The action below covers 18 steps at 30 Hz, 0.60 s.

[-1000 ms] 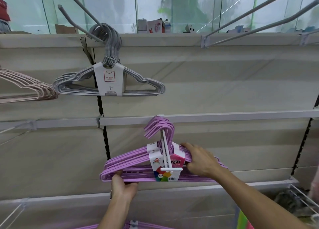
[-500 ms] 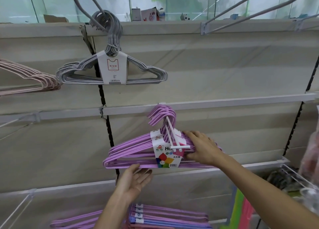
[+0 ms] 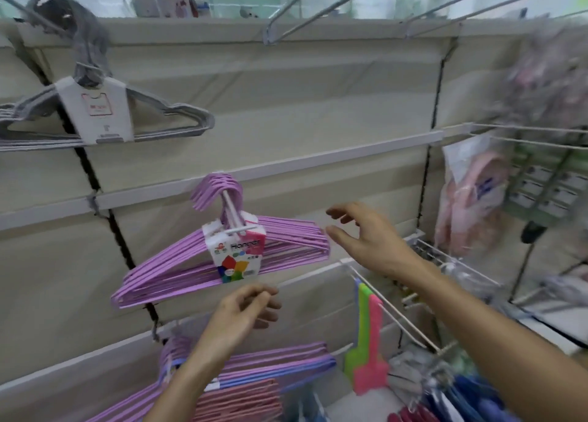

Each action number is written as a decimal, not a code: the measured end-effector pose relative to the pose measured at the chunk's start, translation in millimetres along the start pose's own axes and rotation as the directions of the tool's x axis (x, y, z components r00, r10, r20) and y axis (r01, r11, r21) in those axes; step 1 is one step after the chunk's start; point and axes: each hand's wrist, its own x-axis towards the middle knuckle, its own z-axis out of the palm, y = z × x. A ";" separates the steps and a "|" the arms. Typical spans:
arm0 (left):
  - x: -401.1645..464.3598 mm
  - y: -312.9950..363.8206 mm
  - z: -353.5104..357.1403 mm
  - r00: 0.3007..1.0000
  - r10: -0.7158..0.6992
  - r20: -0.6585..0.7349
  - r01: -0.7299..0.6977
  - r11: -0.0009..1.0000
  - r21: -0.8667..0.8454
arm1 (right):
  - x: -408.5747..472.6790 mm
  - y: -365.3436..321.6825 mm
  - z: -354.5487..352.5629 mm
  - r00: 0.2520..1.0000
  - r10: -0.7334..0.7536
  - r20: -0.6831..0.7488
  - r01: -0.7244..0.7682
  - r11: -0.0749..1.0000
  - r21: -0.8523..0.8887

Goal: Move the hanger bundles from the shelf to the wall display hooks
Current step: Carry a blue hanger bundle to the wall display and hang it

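Right hand: fingers spread and relaxed, gripping nothing; tips just beside the 3 o'clock end of the purple hanger bundle, contact not resolvable. Left hand: fingers loosely curled, holding nothing, at 6 o'clock below the bundle, apart from it.

Purple hanger bundle: stack of thin lilac hangers banded by a white card sleeve with a pink panel and a multicoloured flower mark. Hangs by its hooks on a white display hook projecting from the beige wall panel. Tilted, left end low.

At 10 o'clock, grey hanger bundle on an upper hook; left side cut by the frame edge. At 6 o'clock, further purple, blue and pink hangers, partly hidden behind the left forearm. At 2 to 4 o'clock, packaged goods too blurred to identify.
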 end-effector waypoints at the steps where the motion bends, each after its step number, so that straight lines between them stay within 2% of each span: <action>1: 0.9 4.9 13.7 0.998 0.050 0.026 -0.051 0.998 0.029 | -8.5 3.1 -13.3 1.000 -0.003 -0.018 0.003 1.000 -0.007; 6: 1.5 30.3 97.6 0.961 0.227 0.161 -0.240 0.968 0.067 | -60.8 29.1 -92.9 0.993 0.025 -0.119 -0.030 0.999 -0.045; 11: -15.0 54.5 201.0 0.904 0.294 0.311 -0.330 0.941 0.069 | -125.6 62.9 -181.0 0.976 0.077 -0.203 -0.101 0.989 -0.109; 15: -38.2 71.3 282.6 0.786 0.402 0.470 -0.521 0.839 0.154 | -177.5 89.0 -246.7 0.954 0.141 -0.264 -0.186 0.971 -0.153; 18: -54.7 85.3 339.3 0.704 0.465 0.537 -0.617 0.775 0.137 | -220.8 106.2 -289.6 0.938 0.196 -0.285 -0.253 0.951 -0.179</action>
